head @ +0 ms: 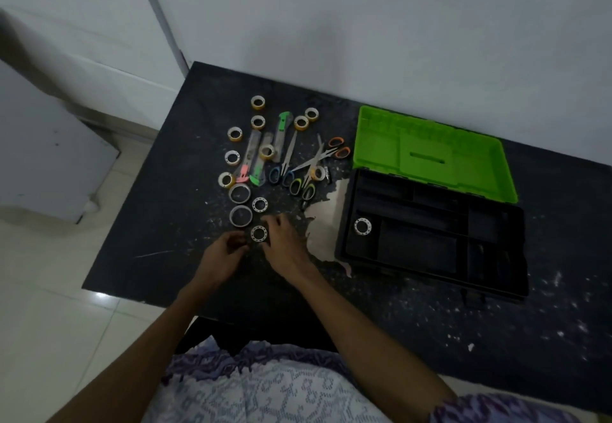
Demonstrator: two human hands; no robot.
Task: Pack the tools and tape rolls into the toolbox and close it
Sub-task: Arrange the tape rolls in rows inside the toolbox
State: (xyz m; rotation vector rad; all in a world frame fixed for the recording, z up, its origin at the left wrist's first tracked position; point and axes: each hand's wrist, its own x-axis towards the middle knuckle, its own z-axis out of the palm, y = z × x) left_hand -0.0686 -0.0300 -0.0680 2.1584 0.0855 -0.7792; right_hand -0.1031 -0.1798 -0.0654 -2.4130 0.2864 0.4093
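The toolbox (344, 243) lies open on the right, with a black tray and its green lid (377, 144) leaning back. One white-cored tape roll (362, 226) sits in the tray's left compartment. Several tape rolls (240, 193), three box cutters (282, 134) and several scissors (287, 157) lie scattered left of the box. A dark tape roll with a white core (259, 234) lies flat on the table between my hands. My right hand (286, 243) has its fingertips at that roll's right edge. My left hand (223, 252) is curled just left of it; what it holds is hidden.
The black table (430, 340) is speckled with white flecks, and a patch of peeled surface (326, 224) shows beside the toolbox. A white wall runs behind. A tiled floor and a pale cabinet (43, 157) lie to the left.
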